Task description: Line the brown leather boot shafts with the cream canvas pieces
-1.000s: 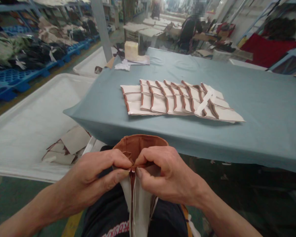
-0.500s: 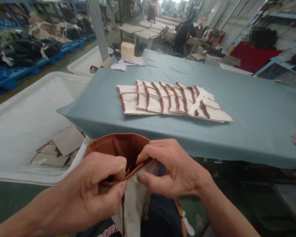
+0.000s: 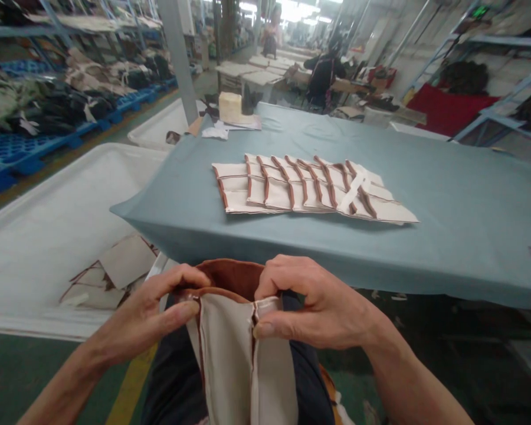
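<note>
A cream fabric bag piece (image 3: 228,348) with brown lining and dark seams hangs over my lap, its top mouth partly spread. My left hand (image 3: 170,304) pinches the rim at its left seam, thumb outside and fingers inside the mouth. At the right seam, my right hand (image 3: 301,301) grips the same rim in a like pinch. Behind it, on the blue-covered table (image 3: 177,218), a row of overlapping cream pieces with brown edges (image 3: 278,192) lies flat, and a white strip (image 3: 353,192) rests across its right end.
To the left stands a white bin (image 3: 39,248) with some cream pieces (image 3: 128,260) in it. A yellowish block (image 3: 230,108) sits at the table's far left corner. Blue pallets (image 3: 84,127) carry heaped fabric. Farther back, a person in dark clothes (image 3: 323,74) is at another table.
Both hands have moved apart along the rim, the left one going left. The bag's front panel now shows flat between them, and the rim sits slightly lower in view.
</note>
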`<action>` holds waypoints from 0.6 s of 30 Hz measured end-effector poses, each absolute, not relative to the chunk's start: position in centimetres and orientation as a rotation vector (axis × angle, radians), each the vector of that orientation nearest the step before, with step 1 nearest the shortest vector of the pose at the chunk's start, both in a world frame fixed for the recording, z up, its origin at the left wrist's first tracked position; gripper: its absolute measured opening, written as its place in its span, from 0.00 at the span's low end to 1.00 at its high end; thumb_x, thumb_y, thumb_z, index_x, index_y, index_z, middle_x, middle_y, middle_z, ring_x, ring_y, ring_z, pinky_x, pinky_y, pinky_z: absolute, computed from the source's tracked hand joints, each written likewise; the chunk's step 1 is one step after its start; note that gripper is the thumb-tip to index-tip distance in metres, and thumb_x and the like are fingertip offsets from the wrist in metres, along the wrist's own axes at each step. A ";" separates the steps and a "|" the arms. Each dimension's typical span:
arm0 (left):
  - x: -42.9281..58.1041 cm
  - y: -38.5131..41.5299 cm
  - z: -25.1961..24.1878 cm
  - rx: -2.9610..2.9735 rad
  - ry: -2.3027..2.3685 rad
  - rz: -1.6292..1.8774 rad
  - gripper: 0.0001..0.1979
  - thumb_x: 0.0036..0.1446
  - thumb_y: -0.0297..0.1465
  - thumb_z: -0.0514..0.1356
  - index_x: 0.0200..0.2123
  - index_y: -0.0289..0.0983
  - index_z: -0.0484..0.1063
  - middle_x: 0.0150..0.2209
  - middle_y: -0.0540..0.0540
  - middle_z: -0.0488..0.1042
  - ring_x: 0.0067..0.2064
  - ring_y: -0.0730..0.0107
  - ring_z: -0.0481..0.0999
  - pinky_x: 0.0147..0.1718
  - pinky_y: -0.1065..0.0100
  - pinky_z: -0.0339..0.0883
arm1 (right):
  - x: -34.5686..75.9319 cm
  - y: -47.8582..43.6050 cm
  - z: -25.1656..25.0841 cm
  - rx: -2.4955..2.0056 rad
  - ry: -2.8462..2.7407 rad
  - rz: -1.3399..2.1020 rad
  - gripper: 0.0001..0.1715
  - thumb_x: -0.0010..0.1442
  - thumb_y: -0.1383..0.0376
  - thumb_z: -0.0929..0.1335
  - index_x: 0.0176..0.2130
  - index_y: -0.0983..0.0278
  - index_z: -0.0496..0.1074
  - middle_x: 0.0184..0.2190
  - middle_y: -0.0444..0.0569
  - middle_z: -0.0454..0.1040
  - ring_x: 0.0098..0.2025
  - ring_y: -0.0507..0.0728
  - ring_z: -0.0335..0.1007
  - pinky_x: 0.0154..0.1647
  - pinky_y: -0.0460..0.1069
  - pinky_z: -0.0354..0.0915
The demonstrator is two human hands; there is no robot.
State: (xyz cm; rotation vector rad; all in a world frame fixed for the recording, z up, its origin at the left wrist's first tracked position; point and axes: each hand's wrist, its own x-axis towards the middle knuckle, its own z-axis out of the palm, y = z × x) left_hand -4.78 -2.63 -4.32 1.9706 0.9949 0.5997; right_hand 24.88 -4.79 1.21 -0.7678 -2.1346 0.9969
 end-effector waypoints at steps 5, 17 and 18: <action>-2.7 -1.9 -1.3 2.034 0.628 0.590 0.23 0.68 0.53 0.63 0.52 0.42 0.78 0.51 0.48 0.81 0.51 0.61 0.79 0.52 0.69 0.70 | 24.3 -4.9 1.7 -0.718 -2.157 1.001 0.17 0.73 0.55 0.72 0.35 0.63 0.74 0.31 0.42 0.75 0.33 0.50 0.68 0.38 0.45 0.61; 0.5 -0.6 1.2 1.838 0.708 0.332 0.12 0.61 0.36 0.67 0.29 0.35 0.74 0.25 0.56 0.67 0.27 0.77 0.63 0.25 0.75 0.54 | 24.3 -5.3 1.5 -0.935 -2.342 0.765 0.08 0.70 0.67 0.69 0.36 0.63 0.71 0.30 0.45 0.76 0.34 0.53 0.69 0.37 0.48 0.59; 0.5 -0.4 1.3 1.819 0.700 0.321 0.13 0.62 0.37 0.67 0.28 0.35 0.74 0.24 0.56 0.66 0.26 0.77 0.62 0.25 0.75 0.54 | 24.3 -5.4 1.4 -0.927 -2.341 0.753 0.08 0.70 0.67 0.68 0.35 0.63 0.71 0.30 0.45 0.76 0.33 0.53 0.69 0.37 0.48 0.59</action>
